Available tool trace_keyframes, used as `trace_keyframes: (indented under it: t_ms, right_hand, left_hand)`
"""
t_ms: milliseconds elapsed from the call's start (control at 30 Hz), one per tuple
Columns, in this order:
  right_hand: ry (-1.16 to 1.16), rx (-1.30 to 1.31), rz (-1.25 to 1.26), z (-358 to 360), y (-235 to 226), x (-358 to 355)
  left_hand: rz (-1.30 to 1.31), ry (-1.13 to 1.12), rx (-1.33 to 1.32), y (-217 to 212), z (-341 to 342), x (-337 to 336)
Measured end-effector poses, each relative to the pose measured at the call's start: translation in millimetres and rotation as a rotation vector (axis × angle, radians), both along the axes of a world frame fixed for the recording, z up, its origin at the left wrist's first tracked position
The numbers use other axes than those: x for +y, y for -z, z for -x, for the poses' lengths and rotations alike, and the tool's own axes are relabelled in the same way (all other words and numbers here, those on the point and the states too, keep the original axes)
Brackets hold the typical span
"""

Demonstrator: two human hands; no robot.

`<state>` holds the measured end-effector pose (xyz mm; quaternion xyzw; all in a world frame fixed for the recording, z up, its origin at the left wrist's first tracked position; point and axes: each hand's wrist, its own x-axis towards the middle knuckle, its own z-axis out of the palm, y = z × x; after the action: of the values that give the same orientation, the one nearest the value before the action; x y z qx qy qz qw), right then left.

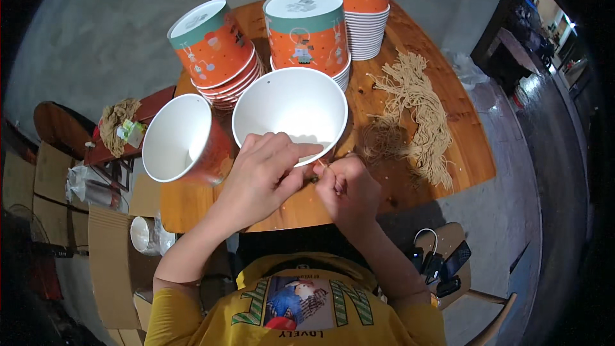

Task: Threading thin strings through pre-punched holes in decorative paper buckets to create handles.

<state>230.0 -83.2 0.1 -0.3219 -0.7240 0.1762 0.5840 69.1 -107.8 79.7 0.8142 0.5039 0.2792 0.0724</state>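
The wooden table [423, 186] carries stacks of orange paper buckets [307, 38] beyond the open white bucket [289, 112], with a heap of tan cord [416, 115] to that bucket's right, all within arm's reach. A second open bucket [182, 138] lies tilted at its left. The left hand [262, 176] grips the white bucket's near rim to steady it, while the right hand [346, 189], touching it, pinches one cord strand at the rim.

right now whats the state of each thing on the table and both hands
white paper bowl: upright, empty, left hand on its rim
second bowl: tipped on its side, empty
bowl stacks: upside down, nested
string pile: loose, spread on table
right hand: grip pinched on a thin string
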Motion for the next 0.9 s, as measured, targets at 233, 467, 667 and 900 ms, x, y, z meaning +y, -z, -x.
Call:
trace_keyframes:
  t_ms: [233,467,667,900]
  right_hand:
    - [0.043,-0.077,0.007,-2,2,3]
    - [0.048,-0.112,0.114,-2,-8,0]
    - [0.072,-0.139,0.21,-5,-6,-1]
    - [0.041,-0.112,0.144,-1,-4,1]
  left_hand:
    - [0.009,-0.002,0.01,0,-2,0]
    - [-0.002,-0.003,0.012,2,-4,1]
    - [0.145,0.03,-0.044,-5,-7,5]
    - [0.775,0.116,-0.229,-22,7,36]
